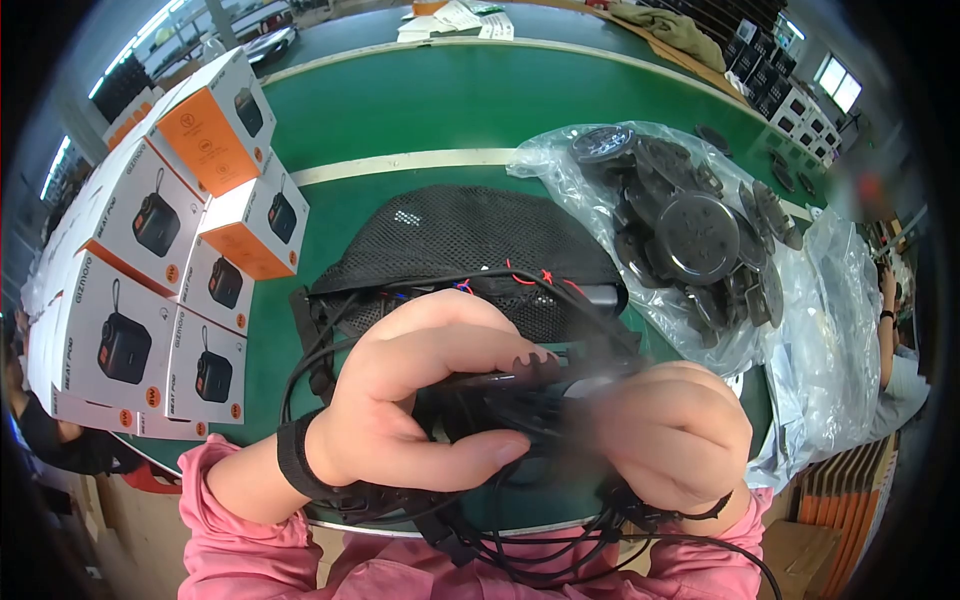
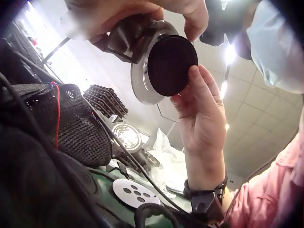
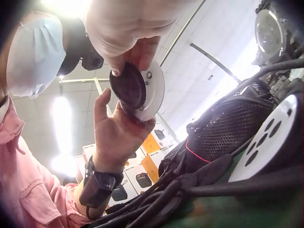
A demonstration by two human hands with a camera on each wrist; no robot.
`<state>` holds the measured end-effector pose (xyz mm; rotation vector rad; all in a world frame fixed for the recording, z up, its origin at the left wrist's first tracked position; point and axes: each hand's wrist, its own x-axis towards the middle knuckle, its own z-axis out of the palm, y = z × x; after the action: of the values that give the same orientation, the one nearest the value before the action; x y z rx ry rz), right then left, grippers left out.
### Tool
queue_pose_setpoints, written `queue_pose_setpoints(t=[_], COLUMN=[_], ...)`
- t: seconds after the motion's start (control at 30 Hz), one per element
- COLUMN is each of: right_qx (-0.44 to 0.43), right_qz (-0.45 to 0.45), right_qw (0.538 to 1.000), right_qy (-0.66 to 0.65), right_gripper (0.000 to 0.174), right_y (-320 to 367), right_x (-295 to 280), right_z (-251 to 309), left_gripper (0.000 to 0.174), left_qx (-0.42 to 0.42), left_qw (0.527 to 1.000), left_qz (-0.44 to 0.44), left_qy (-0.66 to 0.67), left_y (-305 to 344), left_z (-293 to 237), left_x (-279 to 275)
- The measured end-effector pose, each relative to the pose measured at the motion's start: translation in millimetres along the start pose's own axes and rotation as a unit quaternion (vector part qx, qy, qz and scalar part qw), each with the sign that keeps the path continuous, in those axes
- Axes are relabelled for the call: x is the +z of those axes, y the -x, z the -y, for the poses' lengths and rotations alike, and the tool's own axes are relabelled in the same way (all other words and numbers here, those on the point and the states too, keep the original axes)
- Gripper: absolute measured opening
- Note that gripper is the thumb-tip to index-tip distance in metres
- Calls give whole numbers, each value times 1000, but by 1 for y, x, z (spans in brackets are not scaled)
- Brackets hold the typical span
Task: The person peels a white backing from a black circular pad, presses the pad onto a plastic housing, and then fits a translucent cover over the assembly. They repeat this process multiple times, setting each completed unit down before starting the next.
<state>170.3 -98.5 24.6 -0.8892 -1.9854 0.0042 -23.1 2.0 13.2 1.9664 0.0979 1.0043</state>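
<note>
My left hand (image 1: 420, 395) curls round a dark round part (image 1: 490, 395), and my right hand (image 1: 680, 435), partly blurred, is at its other side. In the left wrist view, a black disc (image 2: 172, 65) lies against a pale disc (image 2: 140, 84); my right hand (image 2: 205, 111) pinches their edge between thumb and fingers, while my left hand (image 2: 128, 12) holds from above. The right wrist view shows the black disc (image 3: 128, 86) and pale disc (image 3: 154, 92) tilted between my right hand (image 3: 137, 28) and left hand (image 3: 116, 140).
A black mesh bag (image 1: 480, 235) with cables stands just beyond my hands. Black round parts (image 1: 697, 238) lie on clear plastic (image 1: 560, 160) at the right, and white-and-orange boxes (image 1: 125, 345) are stacked at the left. A white disc with holes (image 2: 135, 194) sits low near the bag.
</note>
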Motion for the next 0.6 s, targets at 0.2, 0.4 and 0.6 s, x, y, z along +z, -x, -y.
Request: queue_pose_setpoints(t=[0.2, 0.4, 0.6], right_qx=[-9, -7, -9], right_qz=[17, 23, 14], right_qw=[1000, 999, 999], right_qy=[19, 31, 45], right_gripper=[25, 25, 24], right_y=[2, 1, 2], right_x=[-2, -4, -3], right_z=[-1, 1, 1], left_gripper=[37, 34, 30], left_qx=[-8, -4, -7], left_qw=[1000, 1000, 1000], left_qz=[-10, -10, -10], left_qy=[-5, -9, -5], left_y=[2, 2, -1], left_z=[1, 1, -2], left_x=[3, 4, 4])
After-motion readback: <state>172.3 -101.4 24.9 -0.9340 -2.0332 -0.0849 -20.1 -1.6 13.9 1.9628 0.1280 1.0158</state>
